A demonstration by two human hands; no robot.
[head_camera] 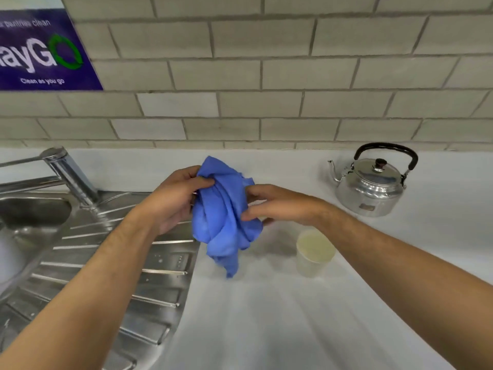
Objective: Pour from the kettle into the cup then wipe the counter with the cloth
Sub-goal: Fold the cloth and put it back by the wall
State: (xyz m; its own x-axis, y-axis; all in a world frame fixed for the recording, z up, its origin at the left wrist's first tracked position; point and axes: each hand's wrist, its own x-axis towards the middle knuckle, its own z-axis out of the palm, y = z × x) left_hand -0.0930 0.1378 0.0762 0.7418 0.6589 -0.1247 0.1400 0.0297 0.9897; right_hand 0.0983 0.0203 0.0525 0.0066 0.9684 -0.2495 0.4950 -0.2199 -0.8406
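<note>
A crumpled blue cloth (225,217) hangs in the air above the white counter (266,316), its lower tip dangling just over the surface. My left hand (173,198) grips its upper left side. My right hand (277,204) pinches its right side. A pale translucent cup (314,252) holding yellowish liquid stands upright on the counter under my right wrist. The shiny metal kettle (370,185) with a black handle sits at the back right, spout pointing left, apart from both hands.
A steel drainboard (120,276) and sink basin (29,217) lie to the left, with a chrome tap (69,177) behind them. A grey tiled wall (266,76) backs the counter and carries a purple sign (40,54).
</note>
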